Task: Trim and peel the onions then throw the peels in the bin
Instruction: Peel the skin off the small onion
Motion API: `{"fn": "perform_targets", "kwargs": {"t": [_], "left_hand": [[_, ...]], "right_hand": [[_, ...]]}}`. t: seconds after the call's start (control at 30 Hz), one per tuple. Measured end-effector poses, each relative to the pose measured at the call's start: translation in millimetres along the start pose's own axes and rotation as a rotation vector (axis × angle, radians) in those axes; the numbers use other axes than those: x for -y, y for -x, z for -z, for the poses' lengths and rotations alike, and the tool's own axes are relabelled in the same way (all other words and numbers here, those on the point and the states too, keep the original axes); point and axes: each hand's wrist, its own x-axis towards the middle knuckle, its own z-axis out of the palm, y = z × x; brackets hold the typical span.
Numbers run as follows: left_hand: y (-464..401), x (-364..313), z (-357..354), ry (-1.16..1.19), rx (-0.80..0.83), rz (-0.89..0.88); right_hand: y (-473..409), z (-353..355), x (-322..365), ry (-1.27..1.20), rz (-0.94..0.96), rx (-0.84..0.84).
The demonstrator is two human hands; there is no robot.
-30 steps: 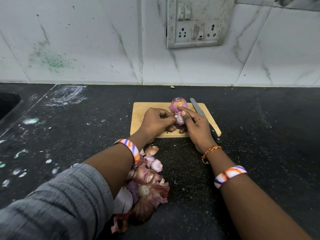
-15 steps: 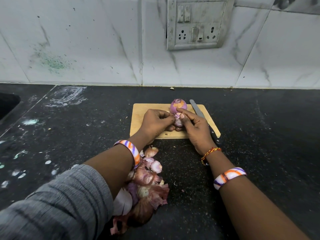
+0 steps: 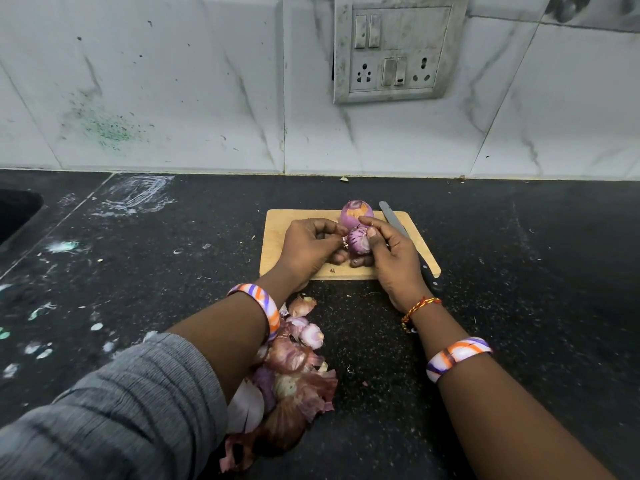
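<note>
Dark sink edge [image 3: 17, 211] is seen at 9 o'clock of the frame, black speckled stone counter [image 3: 156, 271] beside it. A pile of loose purple-brown onion peels [image 3: 291, 372] is left on the counter at 6 o'clock of the pale rectangular wooden cutting board [image 3: 277, 244], partly hidden under the left forearm; no bin is seen.

Over the board, the left hand [image 3: 304, 251] is held with fingers curled, tips pinched on a thin flap of skin at 9 o'clock of the small purple striped onion [image 3: 356, 240]. That onion is clamped by the right hand [image 3: 391, 261]: thumb pressed on its near face, fingers wrapped beneath. A second round purple onion, largely peeled [image 3: 356, 213], is sat on the board at 12 o'clock of the held one, seemingly just touching. A steel-bladed dark-handled knife [image 3: 391, 216] is laid along the board's 3 o'clock edge, untouched.

Step is judged as peeling, mid-task. The flap should be pulled along the stripes, away from the thumb, so it is stripped whole, not torn. The onion should be turned by the right hand between pulls. Scraps should be dropped on the pile, kept off the board, for one trip to the bin.
</note>
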Motion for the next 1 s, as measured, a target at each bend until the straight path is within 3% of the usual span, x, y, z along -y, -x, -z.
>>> {"fn": "perform_targets", "kwargs": {"t": [0.27, 0.63, 1.0], "left_hand": [[-1.3, -0.2, -2.1, 0.009, -0.018, 0.037], [-3.7, 2.4, 0.3, 0.015, 0.024, 0.033], [-3.1, 3.3, 0.5, 0.007, -0.014, 0.011]], "right_hand": [[0.0, 0.7, 5.4, -0.316, -0.128, -0.029], [3.2, 5.2, 11.7, -0.319, -0.108, 0.082], [2.2, 4.6, 10.5, -0.294, -0.127, 0.091]]}}
